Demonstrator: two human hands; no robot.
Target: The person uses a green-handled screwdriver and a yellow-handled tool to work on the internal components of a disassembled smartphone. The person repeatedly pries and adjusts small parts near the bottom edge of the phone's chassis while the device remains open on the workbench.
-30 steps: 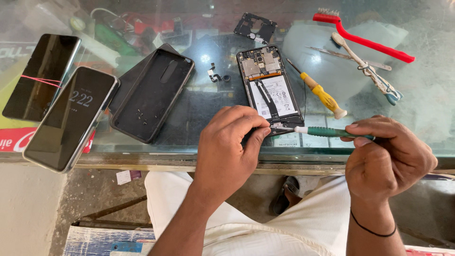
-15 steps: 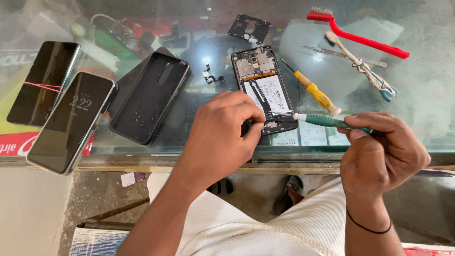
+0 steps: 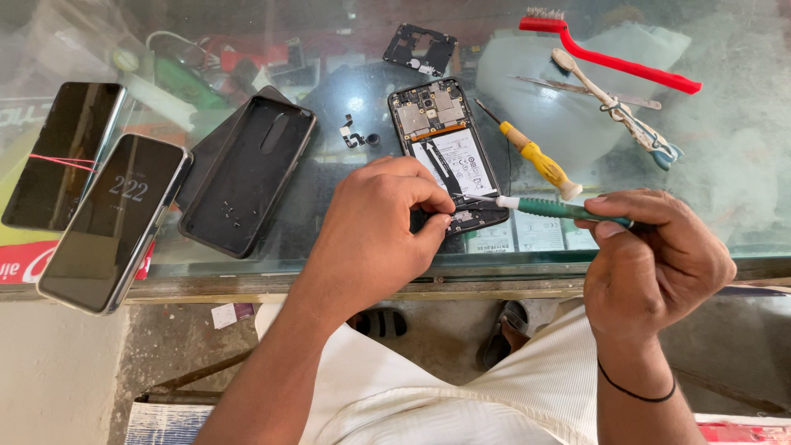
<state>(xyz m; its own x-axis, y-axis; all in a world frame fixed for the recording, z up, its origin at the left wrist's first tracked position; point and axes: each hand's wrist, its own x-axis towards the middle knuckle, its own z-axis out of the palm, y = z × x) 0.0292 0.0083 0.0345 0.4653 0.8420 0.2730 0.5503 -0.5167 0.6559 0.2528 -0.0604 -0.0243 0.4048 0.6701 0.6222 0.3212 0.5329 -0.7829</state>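
Glass-topped bench (image 3: 741, 189), near its front edge: opened black phone with bare circuit board and battery (image 3: 449, 152), light but fragile, best gripped by its side rims. Left hand (image 3: 375, 235) curled, fingertips pinching its lower end; right hand (image 3: 651, 264) clenched round slim green-handled screwdriver (image 3: 560, 210), tip at lower board.
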